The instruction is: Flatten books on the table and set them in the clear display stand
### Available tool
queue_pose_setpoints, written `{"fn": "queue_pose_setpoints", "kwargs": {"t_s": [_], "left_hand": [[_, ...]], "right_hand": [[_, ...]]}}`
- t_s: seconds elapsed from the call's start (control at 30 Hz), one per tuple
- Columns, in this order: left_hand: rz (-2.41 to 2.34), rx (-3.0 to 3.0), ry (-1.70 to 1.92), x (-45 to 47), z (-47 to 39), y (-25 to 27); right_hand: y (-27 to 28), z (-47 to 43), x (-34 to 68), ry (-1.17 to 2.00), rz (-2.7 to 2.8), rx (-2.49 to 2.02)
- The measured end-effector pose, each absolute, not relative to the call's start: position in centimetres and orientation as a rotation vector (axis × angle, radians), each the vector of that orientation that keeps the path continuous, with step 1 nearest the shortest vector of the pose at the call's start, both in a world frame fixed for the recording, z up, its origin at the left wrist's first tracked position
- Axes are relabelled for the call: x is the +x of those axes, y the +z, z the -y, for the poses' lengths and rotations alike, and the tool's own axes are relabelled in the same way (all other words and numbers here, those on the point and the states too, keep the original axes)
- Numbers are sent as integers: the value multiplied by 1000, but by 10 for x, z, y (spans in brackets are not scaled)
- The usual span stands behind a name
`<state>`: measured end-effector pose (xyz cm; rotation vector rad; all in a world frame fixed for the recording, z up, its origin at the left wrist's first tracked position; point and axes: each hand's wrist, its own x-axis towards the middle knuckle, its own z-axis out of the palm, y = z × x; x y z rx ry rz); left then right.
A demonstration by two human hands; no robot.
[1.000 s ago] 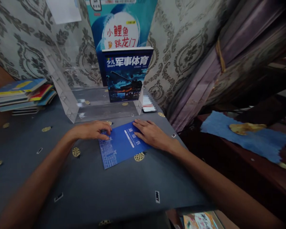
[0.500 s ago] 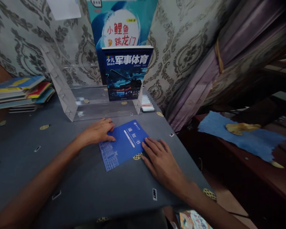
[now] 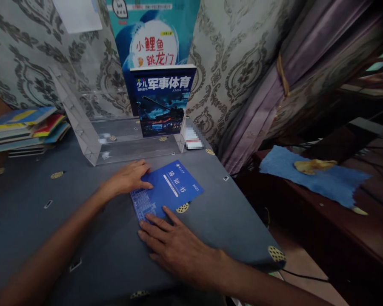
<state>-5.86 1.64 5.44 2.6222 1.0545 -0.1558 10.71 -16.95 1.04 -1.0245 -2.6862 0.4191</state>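
A blue booklet (image 3: 182,182) with white Chinese characters and "2022" on its cover lies aslant on the dark grey tablecloth. At its left edge rests my left hand (image 3: 127,178), its thumb stretched over the cover and apart from the other fingers. My right hand (image 3: 178,246) lies palm down at the booklet's near edge, fingers spread, with some fingertips touching the lower part of the cover. Neither hand is closed around the booklet. Behind it stands a clear plastic rack (image 3: 86,127) holding a dark blue book (image 3: 164,104), upright and facing me.
A larger teal book (image 3: 153,38) stands behind the dark blue one. Several stacked books (image 3: 22,127) lie at the left. Beside the rack is a phone-like object (image 3: 194,139), partly blurred. Past the table's right edge, a blue cloth (image 3: 312,180) lies on a dark red surface.
My right hand has moved from the booklet's right edge down and left to its near edge, uncovering "2022". The left hand stays at the left edge. The view has shifted slightly.
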Motion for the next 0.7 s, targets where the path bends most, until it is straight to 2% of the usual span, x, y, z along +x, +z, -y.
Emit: {"fn": "queue_pose_setpoints", "kwargs": {"t_s": [0.23,0.5,0.7], "left_hand": [[-1005,2426,2,-61,-20,47],[-800,2117,159,-63,-34,38],[-729,1975,166,-67,-40,43]], "right_hand": [[22,171,117,506,2661,-1041],[6,162,131,488,2567,-1087],[0,157,162,323,2433,-1281]]}}
